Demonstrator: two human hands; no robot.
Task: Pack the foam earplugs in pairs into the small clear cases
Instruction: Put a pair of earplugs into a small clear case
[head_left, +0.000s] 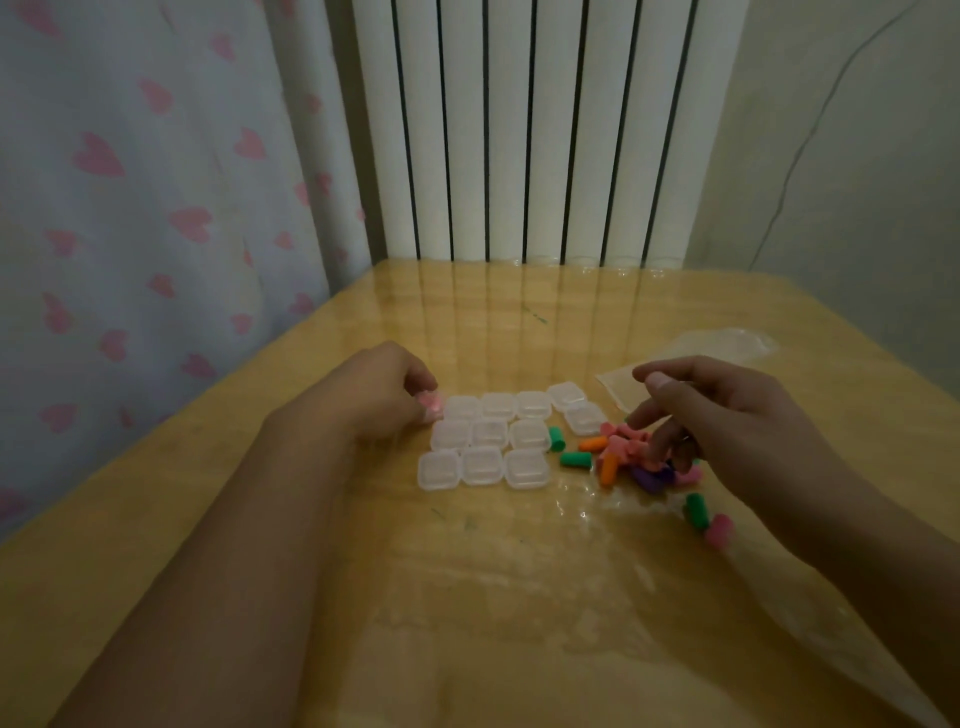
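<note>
- Head view: the left hand (374, 395) lay knuckles-up on the table (467, 597), forearm reaching in from the lower left, its fingers curled round pink earplugs (431, 402) pinched at the fingertips.
- The clear cases (491, 441) sat just right of that grip, lids closed, in rough rows; the nearest case nearly touched the held earplugs.
- The right hand (727, 415) hovered over the loose pile (631, 457), forearm coming from the lower right, fingers loosely spread and drooping toward it; whether a fingertip touched or held a plug could not be told.
- The pile of pink, orange, green and purple plugs lay directly under and left of those fingers, between the hand and the cases.
- A green plug (695, 510) and a pink plug (719, 530) lay apart, beneath the right wrist.
- A clear bag (701, 353) lay beyond the right hand.
</note>
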